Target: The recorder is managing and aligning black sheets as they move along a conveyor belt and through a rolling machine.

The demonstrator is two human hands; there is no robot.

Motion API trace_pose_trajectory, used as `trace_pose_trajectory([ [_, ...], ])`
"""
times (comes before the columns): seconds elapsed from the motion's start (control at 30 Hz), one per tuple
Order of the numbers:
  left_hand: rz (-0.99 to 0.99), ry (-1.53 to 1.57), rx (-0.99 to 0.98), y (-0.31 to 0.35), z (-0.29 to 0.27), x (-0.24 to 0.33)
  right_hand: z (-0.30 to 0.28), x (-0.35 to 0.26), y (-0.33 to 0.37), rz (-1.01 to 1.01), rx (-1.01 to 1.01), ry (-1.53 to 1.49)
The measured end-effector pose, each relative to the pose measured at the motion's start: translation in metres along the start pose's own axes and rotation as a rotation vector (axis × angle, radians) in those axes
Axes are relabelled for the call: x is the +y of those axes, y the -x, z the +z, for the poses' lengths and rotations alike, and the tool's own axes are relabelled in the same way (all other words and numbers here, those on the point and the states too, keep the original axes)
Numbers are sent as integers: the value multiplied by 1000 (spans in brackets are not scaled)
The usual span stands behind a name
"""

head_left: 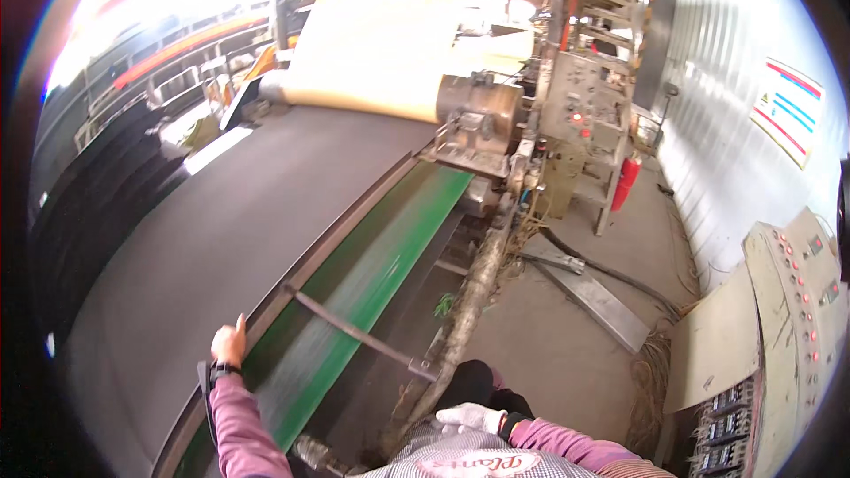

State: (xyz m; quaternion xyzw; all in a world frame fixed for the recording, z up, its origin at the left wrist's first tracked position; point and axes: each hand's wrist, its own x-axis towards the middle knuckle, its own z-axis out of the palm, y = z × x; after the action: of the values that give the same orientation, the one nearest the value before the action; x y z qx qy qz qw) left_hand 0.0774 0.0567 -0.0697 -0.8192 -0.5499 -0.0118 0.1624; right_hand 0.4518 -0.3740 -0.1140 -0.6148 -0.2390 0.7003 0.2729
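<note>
My left hand (228, 343) is bare, with its fingers curled at the edge of a long brown metal rail (345, 221). Its thumb points upward, and a dark band circles the wrist. Beyond the rail runs a wide dark grey sheet (266, 186); on the near side lies a green belt (390, 248) with a greyish, streaked middle. In a white glove, my right hand (471, 416) lies against my body near my lap, fingers extended and holding nothing visible. A thin metal bar (354, 329) crosses above the green belt between the two hands.
Ahead, a yellow-orange sheet (381, 35) descends to a large roller. A control panel (580, 102), ladder-like steps (606, 22) and a red fire extinguisher (627, 181) stand at right. Nearer are a cabinet with red lights (788, 301), coiled cables (651, 389) and a metal channel (598, 305) on the floor.
</note>
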Motion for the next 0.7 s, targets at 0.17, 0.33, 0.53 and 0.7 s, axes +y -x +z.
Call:
trace_pose_trajectory([
  [0.17, -433, 680, 119, 27, -24, -25, -3, 2, 2, -34, -19, -28],
  [0.33, -660, 529, 62, 114, -29, -111, -8, 12, -4, -31, 2, -90],
  [0.53, -492, 495, 84, 95, -29, -76, -14, 9, -15, 69, -16, -73],
  [0.7, -436, 452, 142, 52, -63, 8, -15, 8, -17, 107, -35, -155],
])
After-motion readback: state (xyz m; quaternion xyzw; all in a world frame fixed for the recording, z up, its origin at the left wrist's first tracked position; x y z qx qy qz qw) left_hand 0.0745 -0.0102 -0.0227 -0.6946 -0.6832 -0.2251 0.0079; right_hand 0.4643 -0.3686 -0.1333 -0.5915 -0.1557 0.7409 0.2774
